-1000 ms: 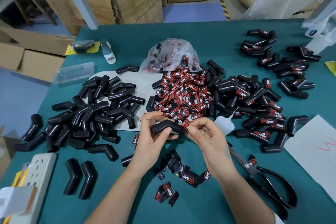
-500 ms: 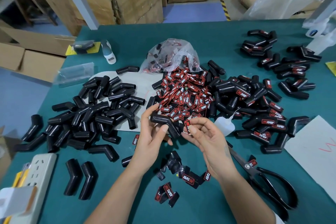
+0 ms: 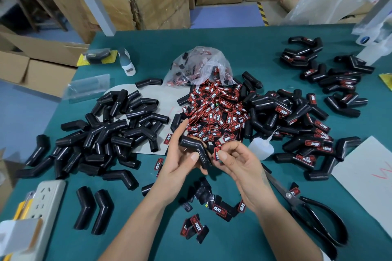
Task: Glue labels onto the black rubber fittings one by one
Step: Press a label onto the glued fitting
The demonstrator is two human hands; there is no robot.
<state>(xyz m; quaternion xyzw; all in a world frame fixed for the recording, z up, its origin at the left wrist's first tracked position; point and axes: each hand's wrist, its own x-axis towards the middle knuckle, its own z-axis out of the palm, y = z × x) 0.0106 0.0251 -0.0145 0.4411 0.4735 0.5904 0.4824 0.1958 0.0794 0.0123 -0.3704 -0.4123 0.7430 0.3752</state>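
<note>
My left hand point(image 3: 180, 161) grips a bent black rubber fitting point(image 3: 194, 146) above the table's middle. My right hand point(image 3: 237, 163) pinches a small red-and-black label point(image 3: 216, 153) between thumb and fingers, right beside the fitting's lower end. Behind both hands lies a heap of red-and-black labels point(image 3: 216, 112). A pile of unlabelled black fittings point(image 3: 110, 133) is on the left. Labelled fittings point(image 3: 307, 133) lie on the right. A white glue bottle point(image 3: 262, 147) lies just right of my right hand.
Black scissors point(image 3: 307, 212) lie at the lower right. Loose labels point(image 3: 218, 207) are scattered below my hands. A clear plastic bag point(image 3: 199, 65) sits behind the label heap. A power strip point(image 3: 36, 207) is at the lower left, white paper point(image 3: 369, 176) at the right edge.
My left hand turned the fitting from level to slanting down to the right and raised it. My right hand let go of the fitting's end and now pinches a label.
</note>
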